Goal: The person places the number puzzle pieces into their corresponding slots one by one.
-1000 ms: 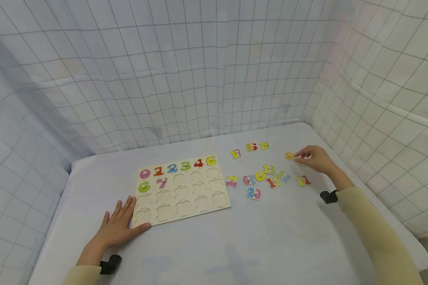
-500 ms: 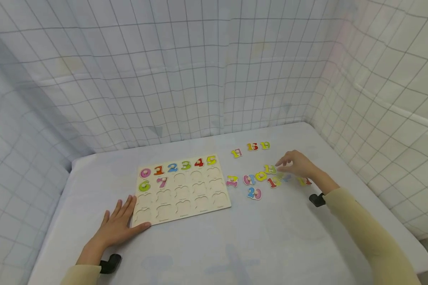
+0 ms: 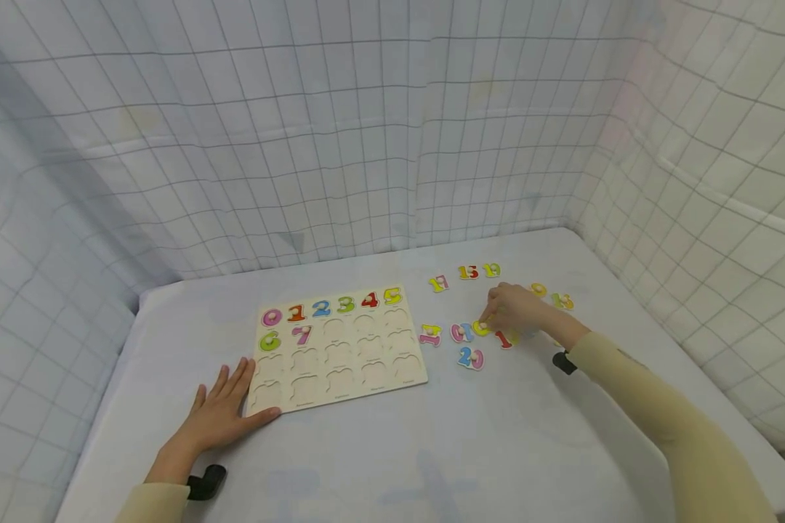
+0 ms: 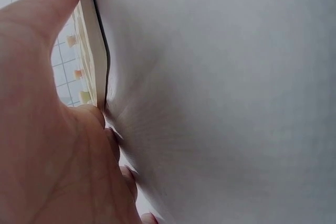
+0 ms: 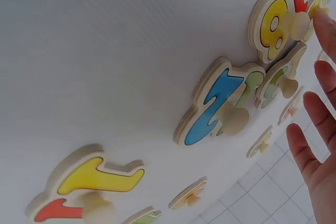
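"Noting from the left, then working right. How would you handle the step in hand?"

"Steadily. From my end of the feed, the number board (image 3: 336, 356) lies on the tabletop (image 3: 366, 465), 0 to 5 along its far row, 6 and 7 in the next. I'd keep its left corner braced. Right of it, among loose pieces, is the yellow piece (image 3: 478, 330); digit unclear to me. I judge the step to be getting hold of it: pinch the knob (image 3: 483, 325) from two sides, lift straight up. The red-and-yellow piece (image 3: 503, 340) sits just beside it and could get nudged."

"And the hands?"

"Left hand (image 3: 217, 420): spread wide, gripping nothing, fingers against the board's left edge, thumb at the near edge by the corner. Right hand (image 3: 512, 308): reaching down over the yellow piece, one fingertip at the knob, the other visible fingers loosely extended and fanned. Thumb hidden from me, so I can't tell whether it has a pinch."

"Farther right?"

"Orange piece (image 3: 538, 290), then a green-and-yellow piece (image 3: 563, 301), both past the hand."
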The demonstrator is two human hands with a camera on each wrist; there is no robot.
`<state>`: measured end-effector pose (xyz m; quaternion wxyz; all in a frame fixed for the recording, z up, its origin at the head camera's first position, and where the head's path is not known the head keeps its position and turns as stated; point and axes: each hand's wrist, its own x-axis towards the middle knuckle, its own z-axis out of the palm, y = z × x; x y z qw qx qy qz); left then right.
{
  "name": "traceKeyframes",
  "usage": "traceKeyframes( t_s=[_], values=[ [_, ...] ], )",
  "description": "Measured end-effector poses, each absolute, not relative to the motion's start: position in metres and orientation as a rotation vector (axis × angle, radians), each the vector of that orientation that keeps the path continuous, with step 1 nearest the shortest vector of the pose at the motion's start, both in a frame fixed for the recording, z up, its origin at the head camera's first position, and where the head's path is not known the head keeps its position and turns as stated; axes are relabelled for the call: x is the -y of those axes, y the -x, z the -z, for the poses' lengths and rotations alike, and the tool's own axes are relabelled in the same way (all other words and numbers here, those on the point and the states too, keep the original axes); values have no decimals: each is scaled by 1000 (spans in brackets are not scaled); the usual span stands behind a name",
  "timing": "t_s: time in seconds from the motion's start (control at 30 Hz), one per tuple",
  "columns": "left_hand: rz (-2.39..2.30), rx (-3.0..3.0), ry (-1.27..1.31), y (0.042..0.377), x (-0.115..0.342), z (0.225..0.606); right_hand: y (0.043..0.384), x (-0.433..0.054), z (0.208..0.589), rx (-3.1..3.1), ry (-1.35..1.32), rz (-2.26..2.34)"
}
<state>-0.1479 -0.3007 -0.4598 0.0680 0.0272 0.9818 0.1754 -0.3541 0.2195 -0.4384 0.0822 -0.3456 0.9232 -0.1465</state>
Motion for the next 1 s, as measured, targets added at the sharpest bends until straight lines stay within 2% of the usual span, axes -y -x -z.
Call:
traceKeyframes(
  t_s=[0.43,0.7,0.83,1.0],
  values=[
    [-551,-2967,-83,144,301,461,356,-214,443,-2787,1283,380],
    [-551,-2959,-75,143,300,462,353,-208,447,-2907,1326,339],
    [-545,-2957,-82,144,302,461,353,-192,437,-3019,1303,384],
    [-565,-2976,-111,149,304,464,352,-145,429,-3043,1276,627]
  ],
)
